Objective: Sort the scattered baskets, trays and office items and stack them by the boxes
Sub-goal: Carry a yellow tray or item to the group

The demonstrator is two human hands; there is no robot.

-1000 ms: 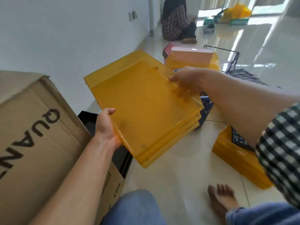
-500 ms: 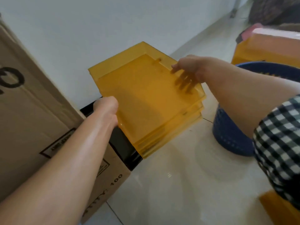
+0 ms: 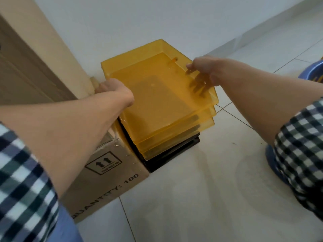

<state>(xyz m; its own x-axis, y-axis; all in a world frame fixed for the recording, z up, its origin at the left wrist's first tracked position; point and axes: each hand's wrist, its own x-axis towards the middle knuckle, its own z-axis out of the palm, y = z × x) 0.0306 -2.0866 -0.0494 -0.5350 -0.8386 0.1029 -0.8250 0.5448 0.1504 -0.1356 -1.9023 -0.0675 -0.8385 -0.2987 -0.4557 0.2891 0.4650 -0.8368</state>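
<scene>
Both hands held the yellow trays [image 3: 157, 102]: the left hand [image 3: 111, 89] curled round the left rim, fingertips hidden; the right hand [image 3: 203, 72] pinched the right rim, thumb on top, fingers showing through the plastic beneath. These nested trays sat over the black trays [image 3: 174, 152], just beside the cardboard box [image 3: 111, 175] by the wall; whether the two stacks touched could not be told.
</scene>
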